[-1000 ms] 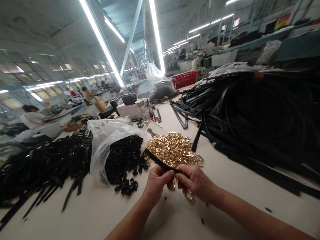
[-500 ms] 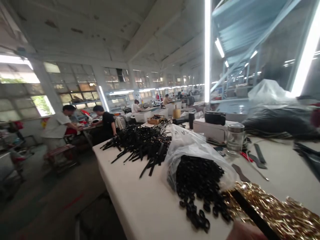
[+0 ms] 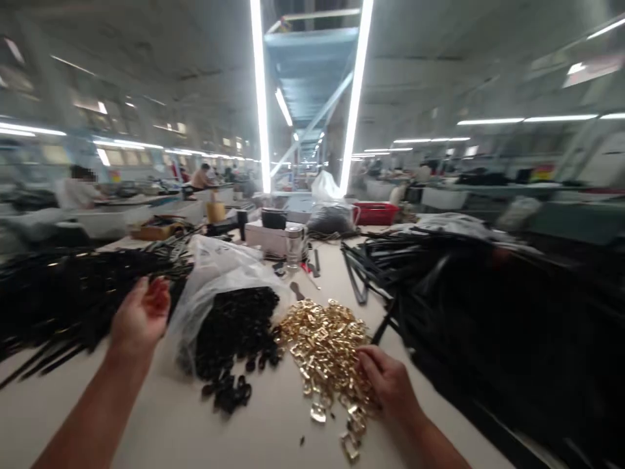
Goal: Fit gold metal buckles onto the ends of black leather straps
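Note:
My left hand (image 3: 144,312) is raised over the edge of a pile of black straps (image 3: 83,299), palm up, its fingers loosely curled and apart with nothing seen in them. Beside it, a clear plastic bag (image 3: 215,257) lies open, spilling small black rings or buckles (image 3: 237,326) onto the table. My right hand (image 3: 388,381) is closed in a pinch at the right edge of a heap of gold metal buckles (image 3: 325,339). A black strip (image 3: 383,324) runs up from behind its fingers; whether they grip it or a buckle is hidden.
A large bundle of black strips (image 3: 493,312) covers the table's right side. Behind the heaps stand a glass jar (image 3: 293,246), a white box (image 3: 261,240), red-handled tool (image 3: 306,268) and red crate (image 3: 375,213). A co-worker (image 3: 78,189) sits at the far left.
The view has swung right, from the left aisle to the table's middle. Both my hands now show; earlier only part of one hand was visible beside a black strap at the bottom right.

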